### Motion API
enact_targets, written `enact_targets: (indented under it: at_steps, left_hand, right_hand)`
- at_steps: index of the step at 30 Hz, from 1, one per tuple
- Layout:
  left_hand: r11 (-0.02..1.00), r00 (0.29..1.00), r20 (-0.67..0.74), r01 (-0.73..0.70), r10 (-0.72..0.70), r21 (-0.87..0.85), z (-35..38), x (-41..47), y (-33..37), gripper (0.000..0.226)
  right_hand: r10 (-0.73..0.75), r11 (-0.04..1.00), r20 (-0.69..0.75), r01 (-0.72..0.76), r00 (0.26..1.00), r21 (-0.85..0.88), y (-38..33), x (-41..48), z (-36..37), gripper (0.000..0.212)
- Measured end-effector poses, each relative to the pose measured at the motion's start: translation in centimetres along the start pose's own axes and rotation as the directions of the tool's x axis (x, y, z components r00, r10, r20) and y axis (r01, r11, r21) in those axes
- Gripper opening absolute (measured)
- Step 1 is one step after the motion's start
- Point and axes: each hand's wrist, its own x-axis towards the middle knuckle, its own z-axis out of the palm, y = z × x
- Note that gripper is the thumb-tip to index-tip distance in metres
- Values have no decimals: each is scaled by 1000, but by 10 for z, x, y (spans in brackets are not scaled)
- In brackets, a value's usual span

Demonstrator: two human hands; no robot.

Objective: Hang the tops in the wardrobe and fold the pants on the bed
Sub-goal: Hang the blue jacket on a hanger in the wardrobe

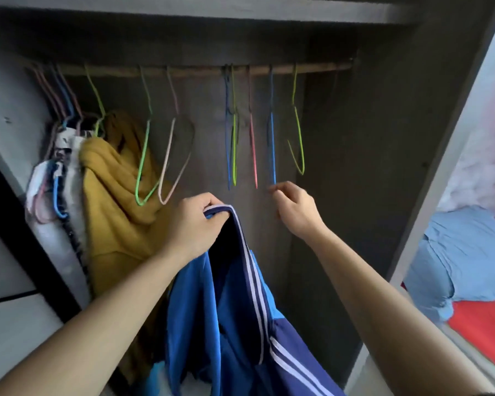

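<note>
**Blue jacket held up at the open wardrobe**

The left hand (195,224) is clenched on the collar edge of a blue track jacket (235,315) with white stripes, holding it up in front of the wardrobe (383,138); the rest hangs down between the forearms. The right hand (295,208) reaches toward the bottom tip of a blue hanger (272,150) on the rail (200,70); its fingers are pinched close, though contact with the hanger cannot be told. Empty coloured hangers flank it. A mustard top (112,195) hangs at left. A light blue pillow (466,252) lies on the red bed (480,318) at right.
</note>
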Motion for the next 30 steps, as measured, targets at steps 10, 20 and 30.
enact_targets:
  at_steps: [10, 20, 30]
  left_hand:
    - [980, 982, 91, 174, -165, -92, -17, 7, -64, 17]
    - [898, 914, -60, 380, -402, -222, -75, 20, -114, 7]
    - [910, 917, -61, 381, -395, -161, -81, 17, -114, 8]
  right_hand:
    - [-99, 995, -279, 98, 955, -16, -48, 29, 67, 18]
    - [27, 997, 44, -30, 999, 74, -142, 78, 166, 54]
    - [25, 991, 62, -33, 998, 131, -143, 92, 167, 30]
